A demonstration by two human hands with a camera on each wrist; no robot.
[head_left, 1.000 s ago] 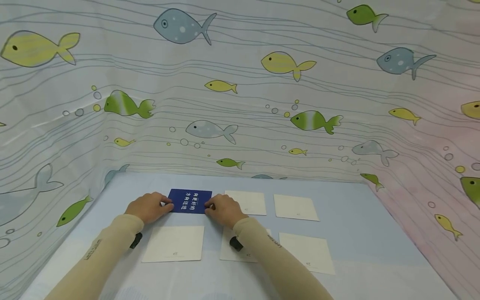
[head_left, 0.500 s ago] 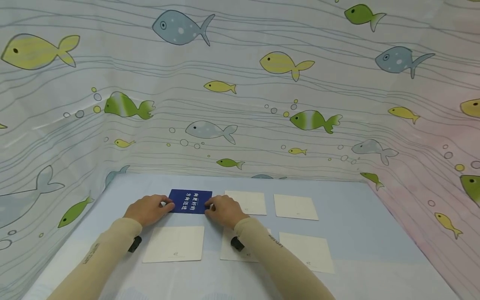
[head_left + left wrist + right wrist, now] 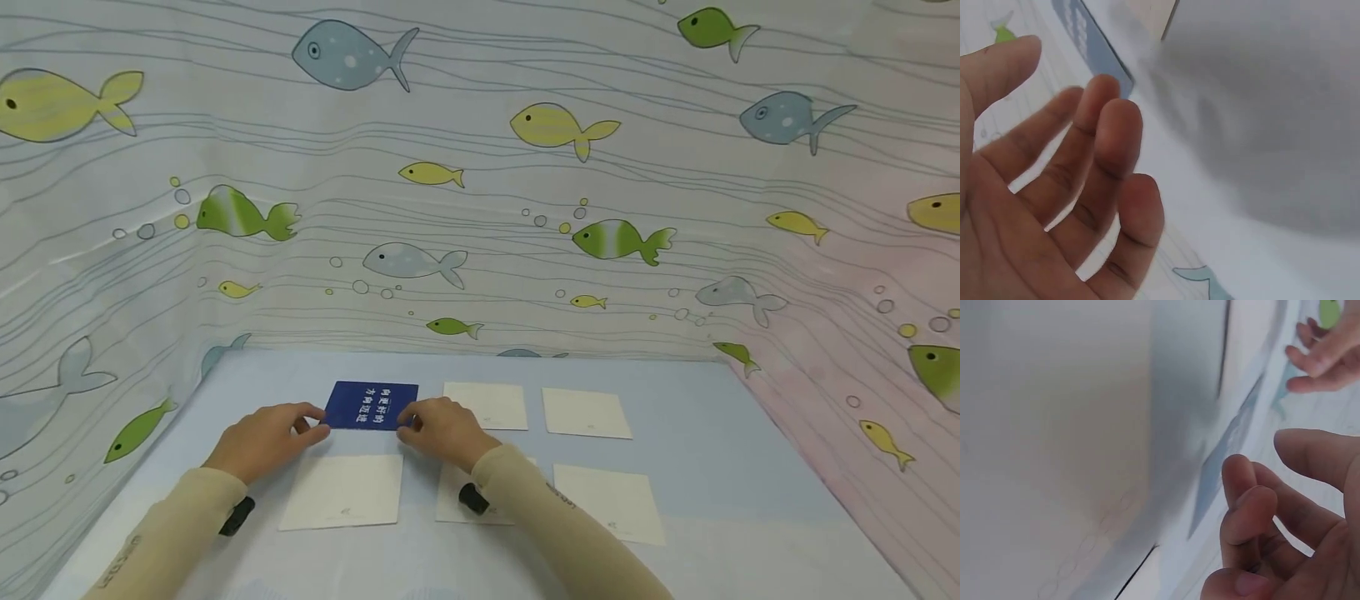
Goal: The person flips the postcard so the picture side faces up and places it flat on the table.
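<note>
A dark blue card [image 3: 348, 406] printed with white characters lies flat at the back left of the table, its colour washed out in both wrist views. My left hand [image 3: 262, 437] has come off its left edge; in the left wrist view the fingers [image 3: 1119, 137] are spread loosely and hold nothing. At the card's lower right corner, my right hand [image 3: 450, 433] overlaps it in the head view. Between the thumb and the loosely bent fingers [image 3: 1250, 512] of that hand, the right wrist view shows a gap with nothing in it.
Two white cards [image 3: 495, 406] [image 3: 587, 413] continue the back row to the right. In front lies a row with a left card [image 3: 343, 493], a middle card [image 3: 452, 502] partly under my right forearm, and a right card [image 3: 626, 504]. A fish-patterned curtain [image 3: 487, 208] encloses the table.
My left hand has let go of the blue card's left edge and drawn back to the left and nearer. The right fingers have loosened at its right corner. The view has shifted slightly.
</note>
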